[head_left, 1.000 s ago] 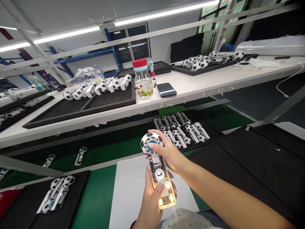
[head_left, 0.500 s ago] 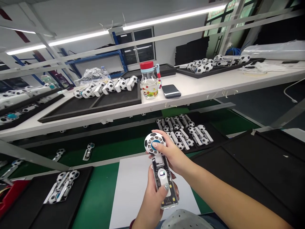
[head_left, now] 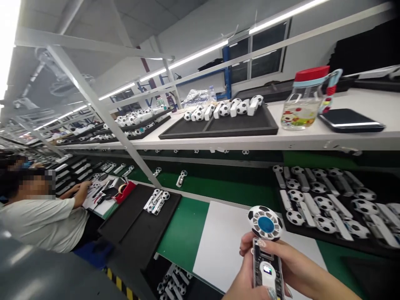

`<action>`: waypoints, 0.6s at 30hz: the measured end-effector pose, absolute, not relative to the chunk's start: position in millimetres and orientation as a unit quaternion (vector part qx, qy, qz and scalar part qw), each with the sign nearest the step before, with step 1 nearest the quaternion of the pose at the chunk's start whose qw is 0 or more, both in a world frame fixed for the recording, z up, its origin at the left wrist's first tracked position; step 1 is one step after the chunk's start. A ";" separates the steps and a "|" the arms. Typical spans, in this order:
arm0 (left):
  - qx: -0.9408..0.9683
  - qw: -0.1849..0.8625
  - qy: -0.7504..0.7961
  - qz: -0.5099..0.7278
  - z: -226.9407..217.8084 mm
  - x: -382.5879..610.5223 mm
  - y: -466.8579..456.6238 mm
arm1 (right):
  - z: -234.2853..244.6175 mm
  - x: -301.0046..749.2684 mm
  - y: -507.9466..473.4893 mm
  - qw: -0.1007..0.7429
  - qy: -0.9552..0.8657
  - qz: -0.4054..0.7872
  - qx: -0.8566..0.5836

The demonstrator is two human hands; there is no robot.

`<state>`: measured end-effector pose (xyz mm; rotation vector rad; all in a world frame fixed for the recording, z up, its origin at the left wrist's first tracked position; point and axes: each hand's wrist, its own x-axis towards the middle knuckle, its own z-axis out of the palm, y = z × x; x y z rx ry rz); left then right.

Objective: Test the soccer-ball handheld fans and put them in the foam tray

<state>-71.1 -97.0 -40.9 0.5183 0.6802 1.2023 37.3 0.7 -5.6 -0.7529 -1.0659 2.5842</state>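
Note:
In both hands I hold a small handheld fan (head_left: 265, 225) upright over the white sheet (head_left: 215, 246). Its round head has a soccer-ball pattern and a blue centre ringed by openings. The slim handle is clear with dark inside parts, and a small display is lit on its white strip. My left hand (head_left: 246, 275) wraps the lower handle, thumb on the front near the bottom of the frame. My right hand (head_left: 290, 258) grips the handle's top from the right, its thumb just below the head. The handle's lower end is cut off by the frame.
Similar fans fill a black tray (head_left: 289, 223) at right; several lie in another black tray (head_left: 134, 216) at left. On the shelf (head_left: 175, 143) above stand a bottle (head_left: 301, 100), a dark phone-like device (head_left: 351, 118) and a tray of fans. A co-worker (head_left: 46, 216) sits at left.
The view has swung left, bringing the co-worker into sight. My right thumb has moved off the fan's blue centre to the top of the handle. The fan appears lower right in view.

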 end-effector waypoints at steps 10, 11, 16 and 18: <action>0.267 0.723 0.306 0.559 -54.1 -136.0 -127.9 | -16.3 -29.9 -21.0 0.108 -0.358 0.905 -0.204; 0.269 0.727 0.297 0.559 -53.4 -136.3 -126.1 | -15.5 -29.5 -18.8 0.106 -0.356 0.905 -0.209; 0.261 0.725 0.267 0.578 -50.3 -118.5 -108.8 | -16.1 -18.4 -2.1 0.113 -0.341 0.902 -0.241; 0.251 0.722 0.272 0.585 -49.0 -107.5 -101.3 | -18.7 -12.9 5.8 0.113 -0.336 0.903 -0.243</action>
